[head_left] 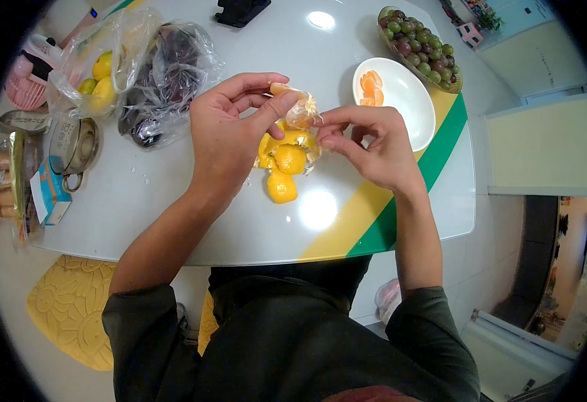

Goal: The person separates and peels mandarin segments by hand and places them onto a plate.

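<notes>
My left hand (236, 117) holds a peeled piece of orange fruit (301, 112) with white pith on it, pinched between thumb and fingers. At the fruit's right side, my right hand (367, 137) has thumb and forefinger closed on a whitish strand or bit of pith, too small to make out clearly. Yellow-orange peel (282, 184) lies in several pieces on the table just below the fruit. A white bowl (414, 110) to the right of the fruit contains orange segments (372, 88) near its left side.
Grapes (424, 50) fill a clear bowl at the back right. Plastic bags with yellow fruit (103, 92) and dark contents (169, 74) stand at the back left. A glass mug (75, 149) and a blue-white box (52, 191) are at the left edge. A black object (241, 10) lies at the back.
</notes>
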The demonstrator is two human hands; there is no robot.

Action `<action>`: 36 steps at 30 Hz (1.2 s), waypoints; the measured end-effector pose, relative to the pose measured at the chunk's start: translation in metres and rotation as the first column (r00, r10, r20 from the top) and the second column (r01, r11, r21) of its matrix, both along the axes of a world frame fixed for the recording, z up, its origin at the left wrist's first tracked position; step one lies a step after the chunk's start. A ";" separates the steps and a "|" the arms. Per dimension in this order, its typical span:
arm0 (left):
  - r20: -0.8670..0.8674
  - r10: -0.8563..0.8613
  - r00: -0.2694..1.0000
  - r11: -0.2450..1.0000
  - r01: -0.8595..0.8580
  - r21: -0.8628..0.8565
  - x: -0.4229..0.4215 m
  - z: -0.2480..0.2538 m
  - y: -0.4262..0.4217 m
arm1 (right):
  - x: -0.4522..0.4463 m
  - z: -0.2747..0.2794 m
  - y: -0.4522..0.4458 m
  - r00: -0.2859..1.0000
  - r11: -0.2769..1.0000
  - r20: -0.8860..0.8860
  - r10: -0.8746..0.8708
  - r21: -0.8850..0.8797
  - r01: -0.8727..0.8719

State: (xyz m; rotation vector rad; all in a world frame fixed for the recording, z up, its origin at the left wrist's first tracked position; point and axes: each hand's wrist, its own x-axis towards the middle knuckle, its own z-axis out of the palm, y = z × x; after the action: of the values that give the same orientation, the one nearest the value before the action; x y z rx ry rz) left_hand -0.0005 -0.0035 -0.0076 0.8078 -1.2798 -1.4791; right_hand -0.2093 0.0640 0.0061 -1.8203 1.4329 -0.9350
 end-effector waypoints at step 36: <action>0.015 0.003 1.000 1.000 -0.003 0.001 0.002 0.000 0.000 | 0.006 -0.004 0.000 0.999 0.998 0.022 0.049 -0.031 -0.049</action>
State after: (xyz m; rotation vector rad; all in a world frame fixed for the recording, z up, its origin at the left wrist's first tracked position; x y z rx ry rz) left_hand 0.0010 -0.0035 -0.0076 0.8226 -1.2889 -1.4743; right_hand -0.2036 0.0637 0.0024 -1.8532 1.3611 -0.9549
